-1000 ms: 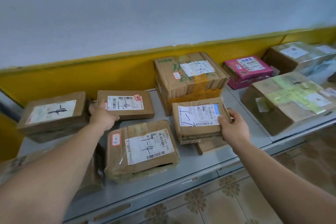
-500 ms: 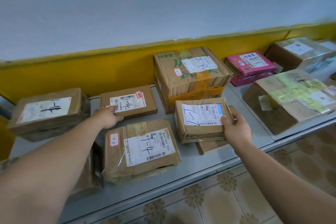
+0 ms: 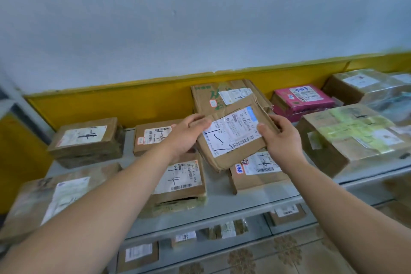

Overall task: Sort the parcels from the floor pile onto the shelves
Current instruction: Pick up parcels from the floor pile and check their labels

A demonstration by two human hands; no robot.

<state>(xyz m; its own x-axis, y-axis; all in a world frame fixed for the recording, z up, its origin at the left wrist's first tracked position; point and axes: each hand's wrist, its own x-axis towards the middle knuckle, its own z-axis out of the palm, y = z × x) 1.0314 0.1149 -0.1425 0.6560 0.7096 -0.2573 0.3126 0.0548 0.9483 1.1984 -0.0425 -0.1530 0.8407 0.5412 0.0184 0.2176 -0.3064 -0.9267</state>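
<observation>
Grey metal shelf (image 3: 222,202), two rows of goods. Back row, left to right: brown box (image 3: 86,140), flat parcel (image 3: 153,138), big carton (image 3: 222,95), pink box (image 3: 302,100), taped box (image 3: 351,138). Front row: wrapped parcel (image 3: 55,196), labelled parcel (image 3: 180,180), thin parcel (image 3: 258,173).

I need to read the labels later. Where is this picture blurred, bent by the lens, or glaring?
Head view: the held parcel, between left hand and right hand, has a fairly sharp label. Head view: the lower-left parcel is smeared by blur. Head view: the yellow wall band bows from lens distortion. Head view: the plastic-wrapped parcel far right shows pale glare.
</observation>
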